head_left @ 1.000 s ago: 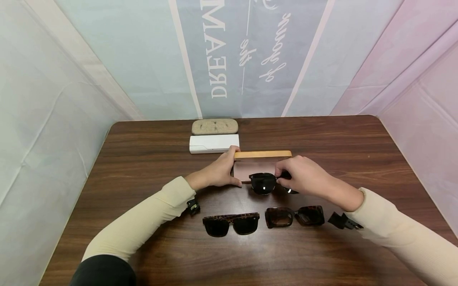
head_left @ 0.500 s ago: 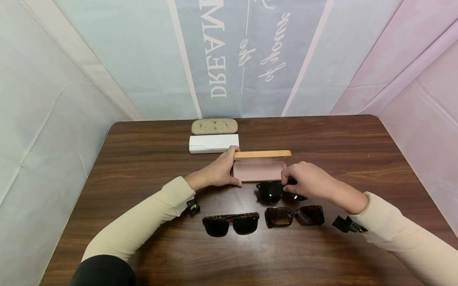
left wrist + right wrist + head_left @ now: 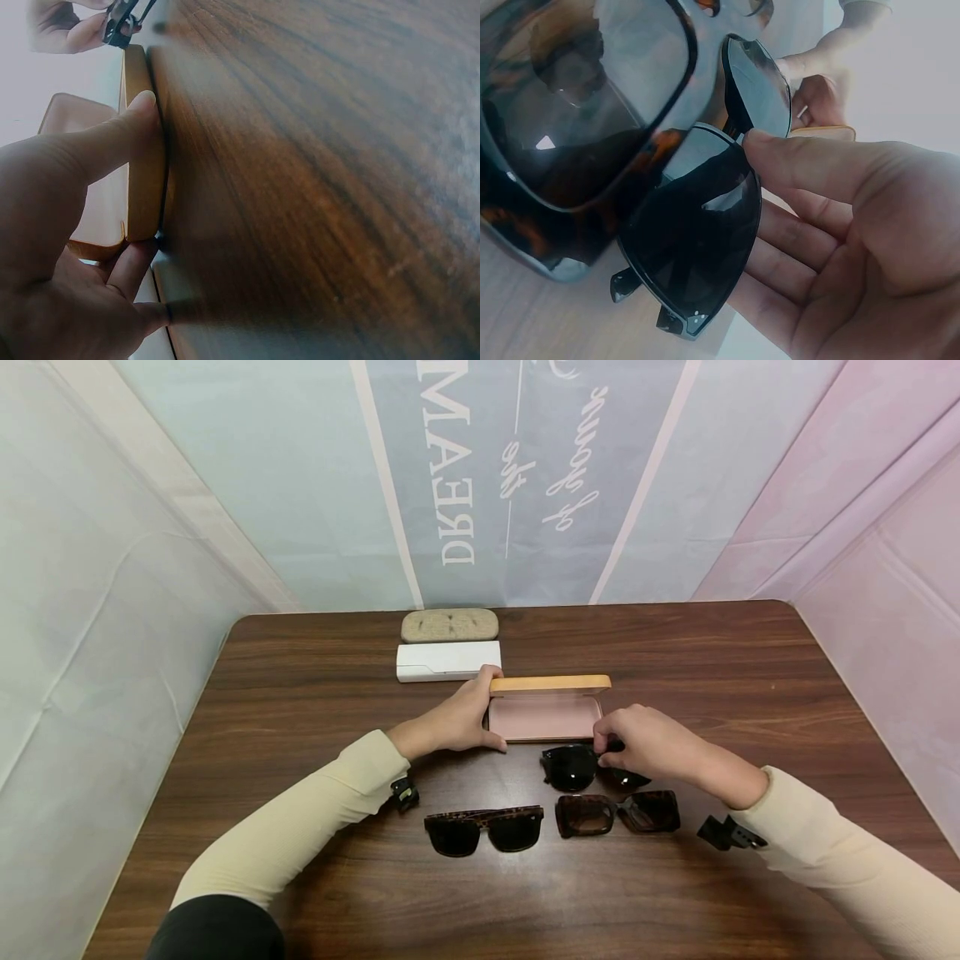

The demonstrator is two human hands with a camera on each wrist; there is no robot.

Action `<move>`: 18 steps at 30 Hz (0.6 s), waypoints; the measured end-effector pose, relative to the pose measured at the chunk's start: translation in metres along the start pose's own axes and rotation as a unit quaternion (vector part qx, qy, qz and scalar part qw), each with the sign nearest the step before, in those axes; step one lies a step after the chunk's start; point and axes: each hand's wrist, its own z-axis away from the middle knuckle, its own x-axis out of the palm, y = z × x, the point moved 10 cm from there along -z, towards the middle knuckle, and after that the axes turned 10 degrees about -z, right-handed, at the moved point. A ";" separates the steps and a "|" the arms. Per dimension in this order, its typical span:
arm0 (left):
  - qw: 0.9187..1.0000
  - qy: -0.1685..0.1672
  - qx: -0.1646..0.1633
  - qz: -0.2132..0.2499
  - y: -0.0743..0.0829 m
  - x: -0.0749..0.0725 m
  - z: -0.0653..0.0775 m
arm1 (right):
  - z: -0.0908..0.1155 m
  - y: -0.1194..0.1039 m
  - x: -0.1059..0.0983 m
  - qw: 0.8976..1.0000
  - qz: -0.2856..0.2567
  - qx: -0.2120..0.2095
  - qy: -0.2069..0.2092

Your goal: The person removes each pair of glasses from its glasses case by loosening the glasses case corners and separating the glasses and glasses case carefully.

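Observation:
My left hand (image 3: 461, 718) holds the left end of an eyeglass case (image 3: 546, 718), thumb at the front and fingers behind. The case stands open, its yellow lid (image 3: 551, 683) raised and its pink lining showing. In the left wrist view the thumb presses the case's yellow side (image 3: 146, 172). My right hand (image 3: 651, 743) pinches black sunglasses (image 3: 572, 767) near the bridge, just in front of the case's right corner. In the right wrist view the thumb lies at the bridge between the dark lenses (image 3: 697, 217), and the folded temples show below.
Tortoiseshell sunglasses (image 3: 483, 829) and wider brown-framed sunglasses (image 3: 588, 817) lie in front on the wooden table (image 3: 480, 910). The brown pair sits close below the black one. A white case (image 3: 448, 662) and a beige fabric case (image 3: 450, 626) stand behind my left hand.
The black sunglasses have moved with my right hand from over the case's front edge toward me and slightly right, baring the pink lining. My left hand has stayed on the case.

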 end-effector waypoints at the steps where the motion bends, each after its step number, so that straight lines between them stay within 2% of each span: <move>1: 1.000 0.000 0.001 0.000 0.000 0.000 0.000 | 0.000 0.001 0.001 1.000 0.000 0.000 -0.001; 18: 1.000 0.001 0.001 0.002 0.000 -0.001 0.000 | 0.000 0.007 0.006 1.000 -0.001 0.006 -0.002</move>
